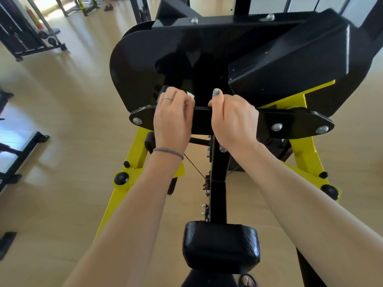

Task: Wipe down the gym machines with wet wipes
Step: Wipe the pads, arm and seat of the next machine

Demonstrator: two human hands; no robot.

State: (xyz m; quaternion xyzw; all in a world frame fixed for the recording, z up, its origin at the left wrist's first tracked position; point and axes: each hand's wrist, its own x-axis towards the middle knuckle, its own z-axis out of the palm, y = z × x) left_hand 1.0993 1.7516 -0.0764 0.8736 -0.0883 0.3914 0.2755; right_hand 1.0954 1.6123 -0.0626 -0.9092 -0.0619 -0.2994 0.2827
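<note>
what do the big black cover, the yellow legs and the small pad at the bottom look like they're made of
Black cover: glossy, likely painted sheet metal or hard plastic; it mirrors the person.
Yellow legs: painted steel by the look, with flat faces, sharp folds and bolts.
Pad: black vinyl or leather over padding, with seams and soft wrinkles.

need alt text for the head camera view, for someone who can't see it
Seen from above, a person's left hand and right hand grip the top edge of a black crossbar on a black and yellow gym machine, a bit of white wipe showing by the left fingers. A black padded seat sits below, on a pale wood floor.
</note>
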